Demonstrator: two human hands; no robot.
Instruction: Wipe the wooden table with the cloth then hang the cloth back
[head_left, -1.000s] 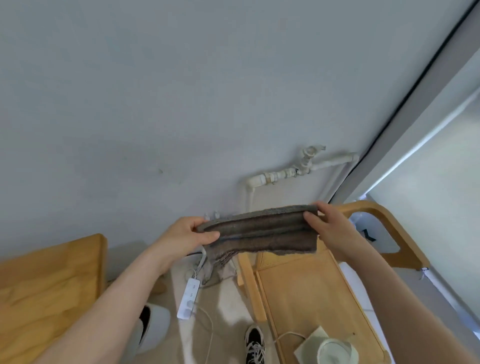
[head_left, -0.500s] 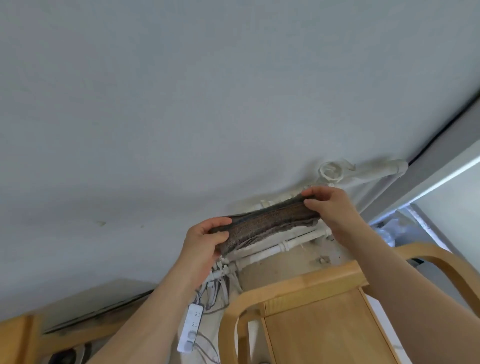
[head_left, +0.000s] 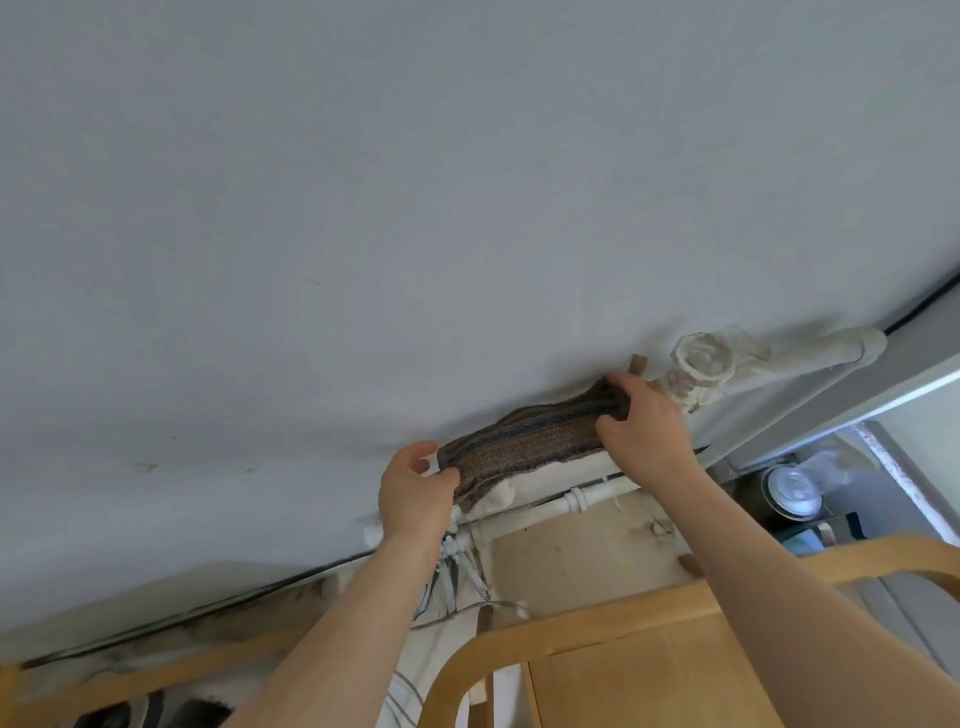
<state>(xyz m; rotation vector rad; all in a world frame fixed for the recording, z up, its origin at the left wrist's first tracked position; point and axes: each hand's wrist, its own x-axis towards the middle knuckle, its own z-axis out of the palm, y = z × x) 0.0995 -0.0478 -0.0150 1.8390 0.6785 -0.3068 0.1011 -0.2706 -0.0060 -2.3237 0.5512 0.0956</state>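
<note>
A brown and blue striped cloth (head_left: 524, 441) lies stretched along a white wrapped pipe (head_left: 561, 473) at the foot of the grey wall. My left hand (head_left: 415, 491) pinches its left end. Its right end is gripped by my right hand (head_left: 641, 426), close to a white pipe valve (head_left: 698, 364). A curved-edged wooden table (head_left: 613, 670) sits below, partly hidden by my right forearm.
More white pipes (head_left: 582, 499) and loose cables (head_left: 457, 577) run under the cloth. A second wooden edge (head_left: 156, 670) crosses the lower left with dark shoes beneath. A round white object (head_left: 792, 488) stands on the floor at right, beside a window frame.
Both hands have carried the cloth forward and down onto the pipe by the wall. The view has tilted toward the wall, so the table has slid lower.
</note>
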